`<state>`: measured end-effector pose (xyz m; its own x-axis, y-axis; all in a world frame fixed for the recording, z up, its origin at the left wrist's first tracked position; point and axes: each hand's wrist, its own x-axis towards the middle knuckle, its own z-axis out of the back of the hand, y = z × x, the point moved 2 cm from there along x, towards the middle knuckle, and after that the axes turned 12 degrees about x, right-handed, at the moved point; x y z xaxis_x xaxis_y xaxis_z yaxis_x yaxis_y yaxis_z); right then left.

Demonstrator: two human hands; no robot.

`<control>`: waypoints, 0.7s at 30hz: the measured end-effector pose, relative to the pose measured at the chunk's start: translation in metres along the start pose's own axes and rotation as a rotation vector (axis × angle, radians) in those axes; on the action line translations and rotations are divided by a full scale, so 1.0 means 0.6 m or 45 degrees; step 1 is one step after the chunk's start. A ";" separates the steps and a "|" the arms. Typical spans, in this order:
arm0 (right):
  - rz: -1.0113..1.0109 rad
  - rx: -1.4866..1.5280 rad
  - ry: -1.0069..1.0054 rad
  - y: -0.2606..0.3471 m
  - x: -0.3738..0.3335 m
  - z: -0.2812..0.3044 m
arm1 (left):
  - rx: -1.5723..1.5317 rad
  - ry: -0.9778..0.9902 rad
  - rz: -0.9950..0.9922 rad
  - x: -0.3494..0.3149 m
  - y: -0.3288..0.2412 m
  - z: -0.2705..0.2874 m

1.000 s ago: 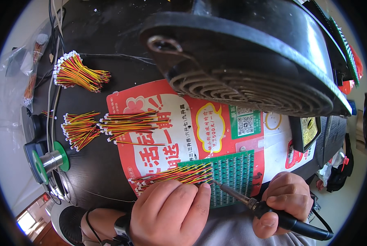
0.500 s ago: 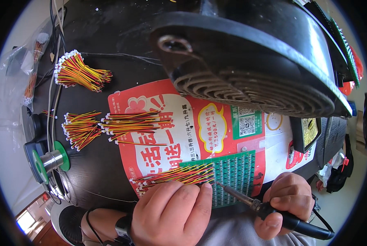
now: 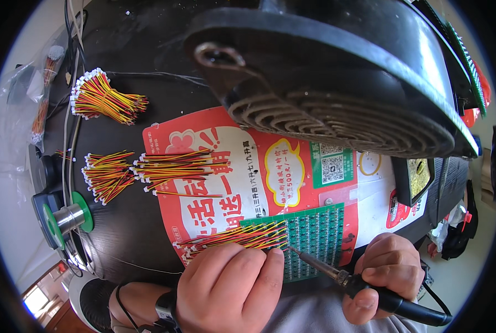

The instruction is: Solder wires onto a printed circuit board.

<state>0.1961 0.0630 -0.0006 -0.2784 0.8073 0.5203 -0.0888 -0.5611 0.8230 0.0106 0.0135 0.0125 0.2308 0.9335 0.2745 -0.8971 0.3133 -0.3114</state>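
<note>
My right hand (image 3: 389, 269) grips the black handle of a soldering iron (image 3: 389, 299), its metal tip pointing left at the wire ends on a green circuit board panel (image 3: 317, 236). Close to that tip, my left hand (image 3: 231, 286) is closed, thumb and fingers pinched together over the board's left part. A thin strand of solder wire (image 3: 140, 266) runs from a spool (image 3: 70, 217) and disappears under this hand. Red, yellow and black connector wires (image 3: 248, 236) lie side by side across the board, partly hidden by my left hand.
A large black fan-like housing (image 3: 342, 105) overhangs the board. Wire bundles lie at the left: one tied (image 3: 106, 97), two loose (image 3: 106, 175) (image 3: 176, 166). A printed red sheet (image 3: 231, 119) lies under the board. A framed yellow sponge (image 3: 420, 180) stands at right; cables (image 3: 69, 139) run along the left.
The view has shifted slightly, so the scene sits a little further left. Both hands keep their grips, and the iron's tip stays by the wire ends near my left fingertips.
</note>
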 end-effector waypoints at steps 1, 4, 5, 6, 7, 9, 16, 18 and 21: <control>0.000 -0.004 0.008 0.001 0.001 0.001 | -0.004 -0.003 -0.002 0.001 -0.001 0.001; 0.006 -0.011 0.016 0.003 0.002 0.002 | 0.002 -0.001 -0.009 0.001 -0.001 0.000; 0.005 -0.008 0.016 0.001 0.001 0.001 | 0.007 -0.010 -0.006 0.000 -0.001 -0.001; 0.006 -0.002 0.013 -0.001 -0.001 0.000 | 0.012 -0.019 -0.003 -0.002 -0.001 -0.003; 0.007 0.003 0.011 -0.002 -0.002 -0.002 | 0.014 -0.018 0.000 -0.004 0.000 -0.003; 0.006 0.009 0.020 -0.003 -0.002 -0.005 | 0.011 -0.021 0.012 -0.008 0.002 -0.005; 0.009 0.001 0.035 -0.003 0.000 -0.003 | 0.077 -0.270 -0.143 -0.015 0.011 -0.020; 0.003 0.042 -0.024 -0.008 -0.007 -0.011 | 0.100 -0.260 -0.181 -0.018 0.019 -0.022; -0.015 0.037 -0.081 0.010 0.000 0.004 | 0.076 -0.278 -0.163 -0.004 0.010 -0.012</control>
<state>0.1976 0.0601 0.0046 -0.2161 0.8245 0.5230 -0.0634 -0.5463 0.8352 0.0073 0.0146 0.0034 0.2631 0.8248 0.5004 -0.8880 0.4098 -0.2085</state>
